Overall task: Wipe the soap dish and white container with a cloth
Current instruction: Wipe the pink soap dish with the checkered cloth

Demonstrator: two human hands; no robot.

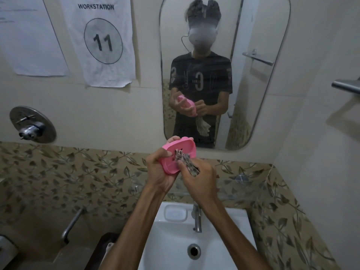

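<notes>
The left hand point(159, 170) grips the pink soap dish point(178, 152), tilted, above the white sink point(224, 240). The right hand point(200, 178) holds a bunched patterned cloth point(185, 159), fingers curled round it, pressing it into the dish's hollow, near the mirror point(253, 75).

Pink oval plastic soap dish point(180, 152) tilted, hollow side toward camera, held above white basin; bunched grey patterned cloth point(185, 162) pressed into its hollow; white container not identifiable.
</notes>
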